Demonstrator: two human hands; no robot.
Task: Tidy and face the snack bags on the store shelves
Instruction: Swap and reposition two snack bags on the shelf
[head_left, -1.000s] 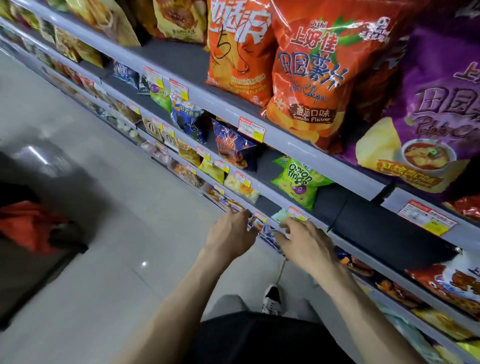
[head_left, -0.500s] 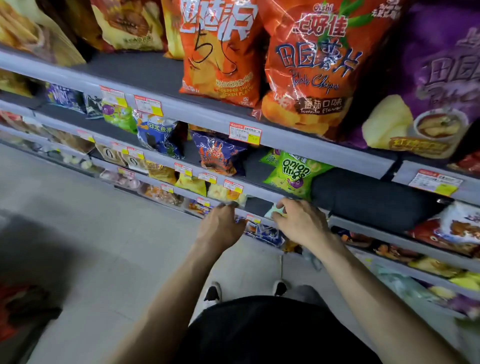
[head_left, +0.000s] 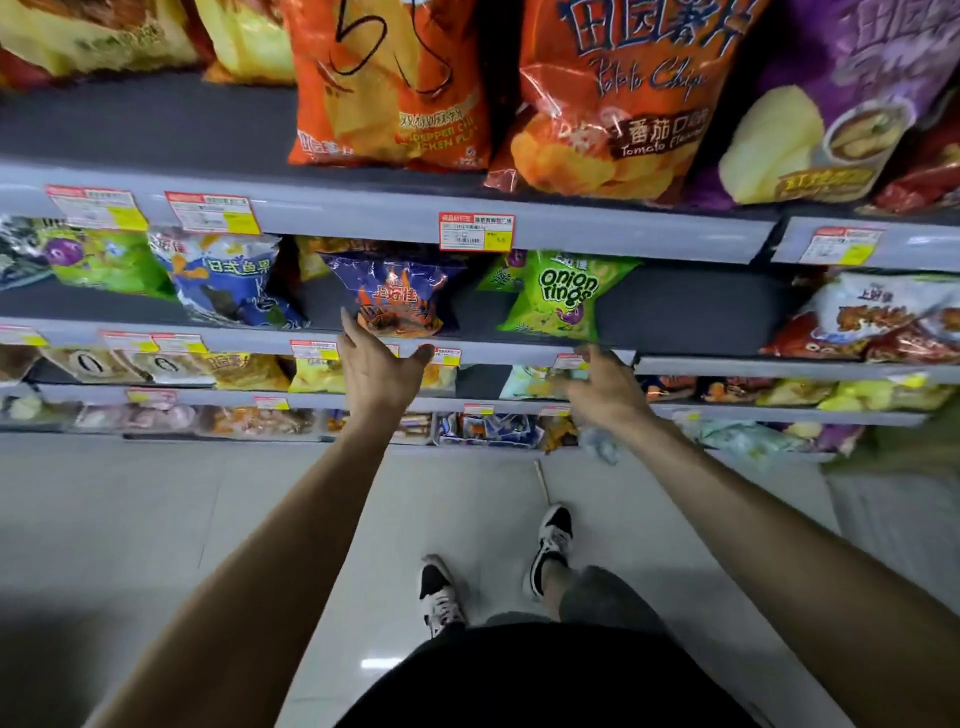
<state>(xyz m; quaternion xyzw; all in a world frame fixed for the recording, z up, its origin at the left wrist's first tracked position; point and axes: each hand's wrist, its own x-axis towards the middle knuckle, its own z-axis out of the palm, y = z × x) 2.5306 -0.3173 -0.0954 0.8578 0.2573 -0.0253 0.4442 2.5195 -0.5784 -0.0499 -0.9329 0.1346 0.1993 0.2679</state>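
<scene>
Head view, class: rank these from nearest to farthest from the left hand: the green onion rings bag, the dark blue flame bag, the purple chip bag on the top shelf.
1. Dark blue flame bag: just above the left hand, fingertips at its lower edge.
2. Onion rings bag: same shelf, to the right.
3. Purple chip bag: top shelf, far right.

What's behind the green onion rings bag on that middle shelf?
Behind the green onion rings bag, a second green bag peeks out at its upper left. To its right, bare dark shelf shows. Whatever sits directly behind it is covered.
</scene>
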